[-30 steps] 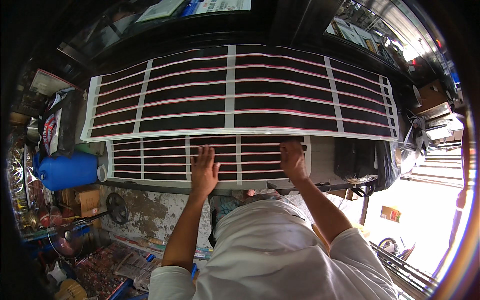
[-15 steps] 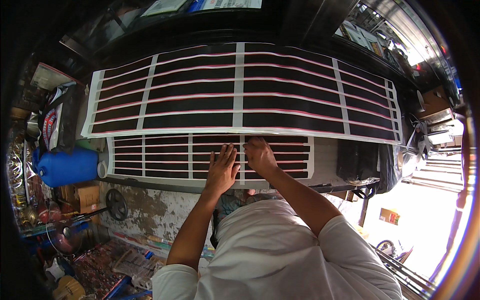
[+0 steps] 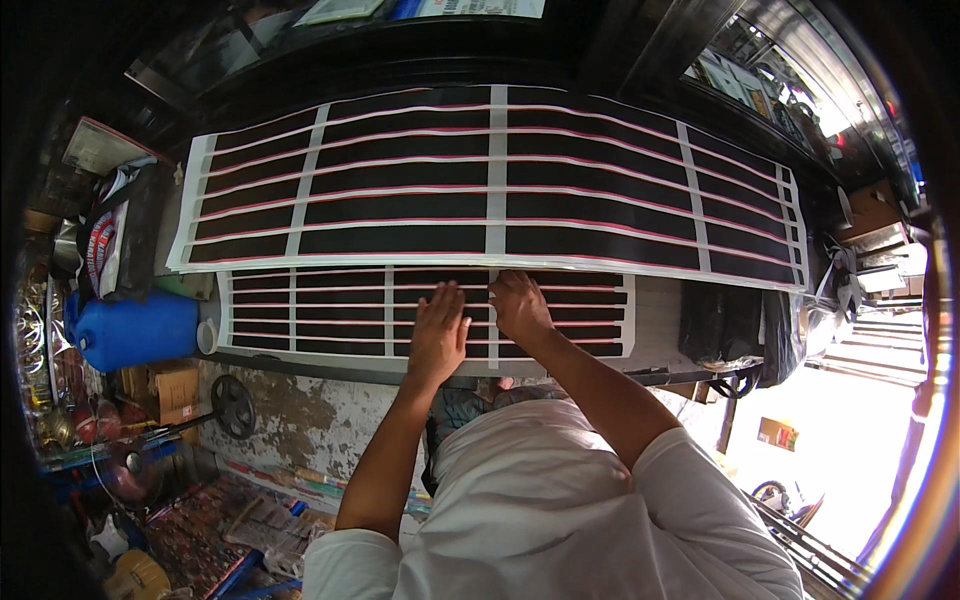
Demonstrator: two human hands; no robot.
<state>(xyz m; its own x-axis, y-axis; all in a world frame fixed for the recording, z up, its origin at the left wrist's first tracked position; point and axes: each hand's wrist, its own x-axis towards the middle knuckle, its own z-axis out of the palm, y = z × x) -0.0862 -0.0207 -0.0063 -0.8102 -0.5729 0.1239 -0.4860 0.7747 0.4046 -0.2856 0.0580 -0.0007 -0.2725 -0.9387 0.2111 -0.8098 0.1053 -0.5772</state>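
Two black sheets with thin pink stripes, framed and crossed by white tape bands, lie on a table. The small sheet (image 3: 330, 310) is nearest me, the large sheet (image 3: 600, 180) lies behind it. My left hand (image 3: 438, 334) rests flat on the small sheet, fingers together and pointing away from me. My right hand (image 3: 520, 305) presses flat on the same sheet beside it, over a vertical white tape band (image 3: 492, 355). The two hands nearly touch. Neither holds anything.
A blue plastic drum (image 3: 130, 330) lies at the table's left end, with a printed bag (image 3: 105, 240) above it. A black bag (image 3: 725, 325) sits at the right end. Below the table edge are a cardboard box (image 3: 170, 390), a small wheel (image 3: 235, 405) and floor clutter.
Both hands have slid toward each other along the small sheet. The right hand came in from the sheet's right end to its middle, and the left hand shifted slightly right.
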